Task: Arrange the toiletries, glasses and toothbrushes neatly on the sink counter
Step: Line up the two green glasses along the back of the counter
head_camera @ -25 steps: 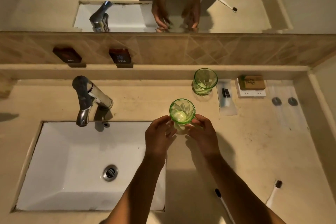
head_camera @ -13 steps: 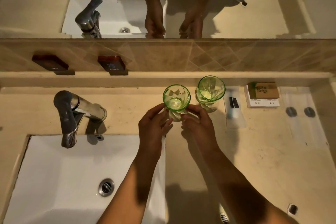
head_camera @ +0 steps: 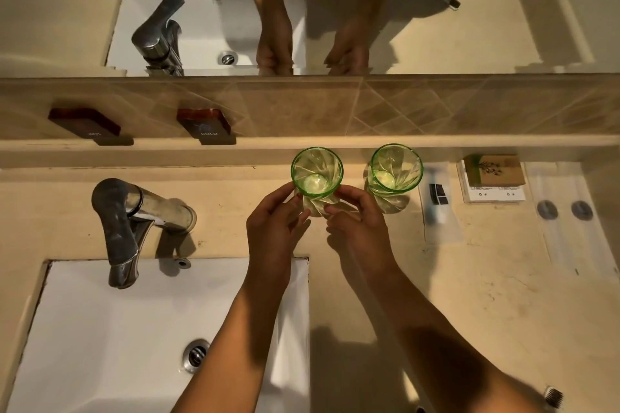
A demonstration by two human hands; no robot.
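Observation:
A green ribbed glass [head_camera: 316, 174] stands upright at the back of the beige counter [head_camera: 469, 278]. My left hand [head_camera: 273, 228] and my right hand [head_camera: 355, 225] both grip its lower part. A second green glass [head_camera: 396, 168] stands just to its right, apart from it. Right of that lie a wrapped tube [head_camera: 437, 201], a stack of small boxes with a brown soap box [head_camera: 493, 178] on top, and clear sachets with two round caps [head_camera: 563, 209]. A toothbrush head [head_camera: 553, 396] shows at the lower right edge.
The white sink basin [head_camera: 100, 329] with its drain [head_camera: 196, 354] fills the lower left. A chrome tap [head_camera: 124, 228] stands behind it. HOT [head_camera: 85, 124] and COLD [head_camera: 204, 126] plaques sit on the tiled ledge below the mirror [head_camera: 436, 10].
Both hands carried the held glass away from the basin edge to the back of the counter, beside and left of the other glass. The view has shifted closer.

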